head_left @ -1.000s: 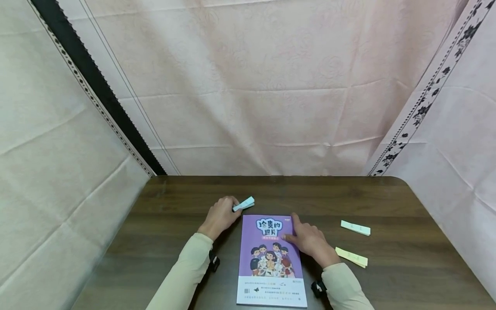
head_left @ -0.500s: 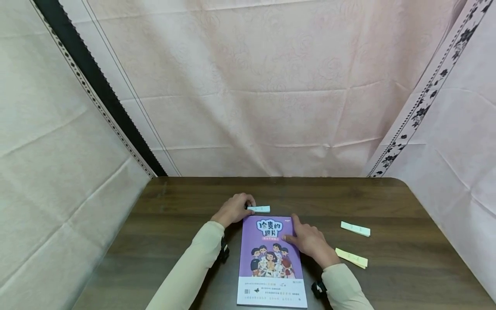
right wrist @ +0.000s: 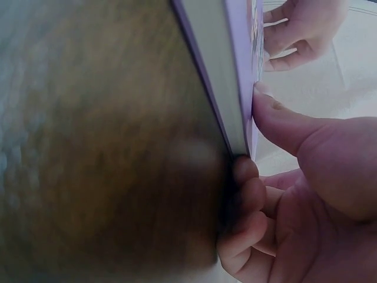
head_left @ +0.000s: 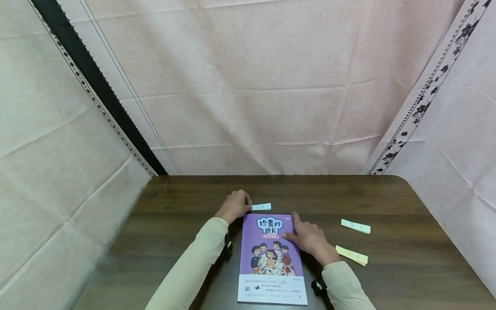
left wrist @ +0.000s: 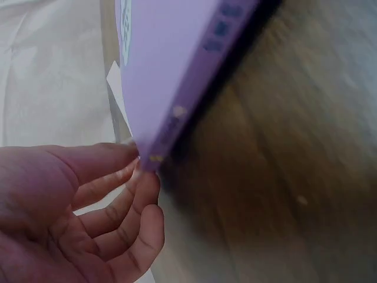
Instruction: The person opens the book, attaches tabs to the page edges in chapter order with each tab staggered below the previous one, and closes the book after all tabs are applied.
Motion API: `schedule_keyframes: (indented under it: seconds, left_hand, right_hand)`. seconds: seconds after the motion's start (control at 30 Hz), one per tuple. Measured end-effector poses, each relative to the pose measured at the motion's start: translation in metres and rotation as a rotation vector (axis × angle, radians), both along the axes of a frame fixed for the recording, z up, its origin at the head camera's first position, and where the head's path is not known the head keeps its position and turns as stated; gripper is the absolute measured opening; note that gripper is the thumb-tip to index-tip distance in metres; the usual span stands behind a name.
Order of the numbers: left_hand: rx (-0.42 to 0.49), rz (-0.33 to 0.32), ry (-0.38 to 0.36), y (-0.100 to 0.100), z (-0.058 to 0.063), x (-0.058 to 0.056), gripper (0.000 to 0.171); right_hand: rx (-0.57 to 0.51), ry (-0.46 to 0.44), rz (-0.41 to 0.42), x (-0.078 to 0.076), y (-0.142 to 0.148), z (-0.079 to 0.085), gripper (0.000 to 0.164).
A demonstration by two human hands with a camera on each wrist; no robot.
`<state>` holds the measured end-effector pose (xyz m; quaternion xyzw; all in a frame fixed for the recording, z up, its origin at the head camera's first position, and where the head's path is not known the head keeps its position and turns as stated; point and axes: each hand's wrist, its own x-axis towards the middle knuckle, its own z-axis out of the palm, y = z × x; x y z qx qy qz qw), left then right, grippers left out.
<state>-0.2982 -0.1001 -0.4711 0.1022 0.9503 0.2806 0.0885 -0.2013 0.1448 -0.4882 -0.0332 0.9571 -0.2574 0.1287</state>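
A purple book (head_left: 271,258) with cartoon figures and a white lower band lies face up on the table. Just beyond its top edge, my left hand (head_left: 234,206) pinches one end of a light-blue paper strip (head_left: 261,207). In the left wrist view, that hand (left wrist: 100,206) is by the book's spine corner, and part of the strip (left wrist: 117,85) shows behind the book. My right hand (head_left: 310,239) holds the book's upper right side. In the right wrist view, its thumb (right wrist: 280,121) lies on the cover, with curled fingers (right wrist: 250,194) against the page edge.
To the right on the brown table (head_left: 186,189) lie a pale blue-green paper strip (head_left: 355,226) and, nearer, a yellow one (head_left: 351,255), close to the right wrist. Light curtains (head_left: 271,107) hang behind the table and at both sides.
My left hand has moved right with the blue strip, to just above the book's top left corner. The strip has turned from slanted to nearly level. The right hand and book keep their places.
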Motion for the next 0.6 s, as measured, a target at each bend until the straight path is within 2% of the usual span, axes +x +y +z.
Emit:
schedule_keyframes:
  seconds: [0.13,0.23,0.5,0.6]
  left_hand:
    - [0.007,-0.023,-0.020,0.014,0.002,-0.001,0.030]
    - [0.002,-0.052,-0.020,0.025,0.002,-0.003,0.036]
    - [-0.018,-0.075,0.010,0.044,-0.002,0.003,0.010]
    - [-0.007,-0.081,0.017,0.049,-0.004,0.005,0.008]
  right_hand:
    - [-0.003,0.003,0.003,0.001,0.001,0.000,0.087]
    - [-0.003,0.005,-0.005,0.001,0.001,0.000,0.087]
    - [-0.004,0.010,0.012,0.000,0.000,-0.001,0.089]
    - [-0.001,0.005,0.011,0.000,0.001,0.000,0.089]
